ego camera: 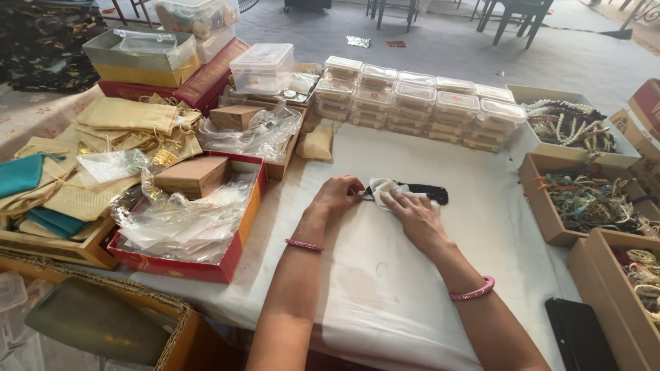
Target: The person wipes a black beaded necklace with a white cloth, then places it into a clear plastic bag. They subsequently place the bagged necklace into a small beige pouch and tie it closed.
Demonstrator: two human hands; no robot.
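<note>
A slim black case [425, 192], partly wrapped in a white cloth [382, 188], lay near the middle of a white-covered bench [385, 288], its long axis running left to right across the scene. The left hand [335, 196] sat at the case's left end, fingers curled and pinched on the edge of the cloth there. The right hand [412, 213] lay just near of the case and over its middle, fingers pressed together and flat on the cloth, so the bare black end stuck out to the right past them. Both hands touched the bundle; the right covered more of it. Each wrist carried a pink bangle.

Left of the hands stood a red open box [234, 257] holding crumpled clear plastic [182, 223] and a small brown box [192, 175]. Further left lay a heap of tan drawstring pouches [130, 117] with some teal ones among them. At the far edge of the bench, rows of small clear lidded containers [419, 103] were stacked side by side. To the right, open cardboard trays [550, 220] held tangled beaded strings, in pale and dark tones in the far tray, greens and browns in the nearer ones. A flat black object [577, 333] lay at the near right corner. Chair legs stood on the grey floor well beyond.
</note>
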